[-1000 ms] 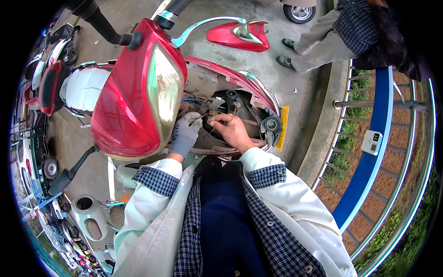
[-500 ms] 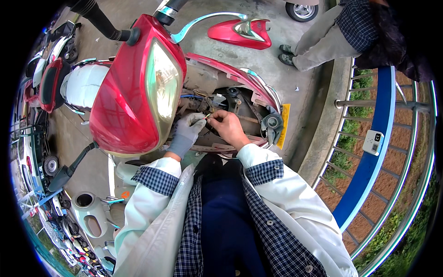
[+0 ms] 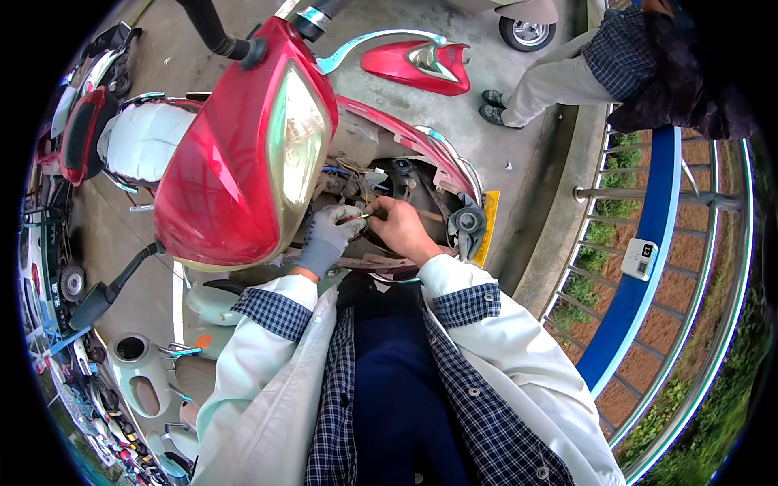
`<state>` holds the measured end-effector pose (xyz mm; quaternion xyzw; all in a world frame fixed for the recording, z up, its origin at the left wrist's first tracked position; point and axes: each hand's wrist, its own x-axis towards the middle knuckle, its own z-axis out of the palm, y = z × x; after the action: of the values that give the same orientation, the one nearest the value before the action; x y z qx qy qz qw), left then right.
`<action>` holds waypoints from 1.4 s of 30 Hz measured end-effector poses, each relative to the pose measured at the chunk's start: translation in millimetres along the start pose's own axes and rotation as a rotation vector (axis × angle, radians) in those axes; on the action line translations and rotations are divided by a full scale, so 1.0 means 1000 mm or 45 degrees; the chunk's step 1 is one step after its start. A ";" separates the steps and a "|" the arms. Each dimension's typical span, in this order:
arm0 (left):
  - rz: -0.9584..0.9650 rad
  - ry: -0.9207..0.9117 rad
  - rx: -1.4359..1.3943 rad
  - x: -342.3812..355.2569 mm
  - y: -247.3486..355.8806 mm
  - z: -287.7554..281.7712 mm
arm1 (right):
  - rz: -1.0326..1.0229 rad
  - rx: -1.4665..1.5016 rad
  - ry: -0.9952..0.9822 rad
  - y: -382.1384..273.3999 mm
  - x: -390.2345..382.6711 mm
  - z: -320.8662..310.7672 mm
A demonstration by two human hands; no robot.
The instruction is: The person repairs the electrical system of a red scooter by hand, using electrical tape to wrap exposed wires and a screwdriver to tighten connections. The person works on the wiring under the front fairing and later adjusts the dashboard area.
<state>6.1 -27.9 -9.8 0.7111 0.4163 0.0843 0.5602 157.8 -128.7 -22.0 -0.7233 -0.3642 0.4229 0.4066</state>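
Note:
A red scooter [image 3: 231, 166] stands in front of me with its front cover off, baring a bundle of wires [image 3: 350, 173] inside. Over that opening, my left hand [image 3: 326, 236], in a grey glove, pinches a thin wire [image 3: 353, 218] with reddish and yellow-green parts. My bare right hand [image 3: 403, 230] meets it fingertip to fingertip, thumb and forefinger closed on the wire's other end. The exact join between the fingertips is too small to make out. Left of both hands is the headlight [image 3: 297, 150]. A dark grey horn-like part [image 3: 468, 220] hangs right of my right hand.
A red panel with a clear lamp [image 3: 415, 66] lies on the concrete beyond the scooter. A yellow plate [image 3: 487, 230] sticks out at its front. To the right run a kerb and a metal railing [image 3: 640, 275]. Another person [image 3: 559, 77] stands far right. Parked scooters line the left.
The view has shifted slightly. My hands stay together over the opening, and the left fingers have turned a little, so more of the reddish wire shows.

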 end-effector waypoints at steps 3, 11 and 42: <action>0.115 0.063 0.038 0.003 -0.014 0.006 | 0.000 -0.005 -0.019 -0.016 -0.004 -0.005; 0.306 0.079 0.356 0.002 -0.011 0.007 | -0.365 -0.673 -0.111 -0.029 -0.001 -0.008; 0.560 0.359 0.643 -0.021 -0.023 0.010 | -0.815 -0.694 0.161 -0.013 -0.026 -0.016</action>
<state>-12.8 -49.4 -26.4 0.8811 0.3342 0.1946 0.2723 160.3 -150.5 3.0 -0.6794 -0.6432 0.1183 0.3327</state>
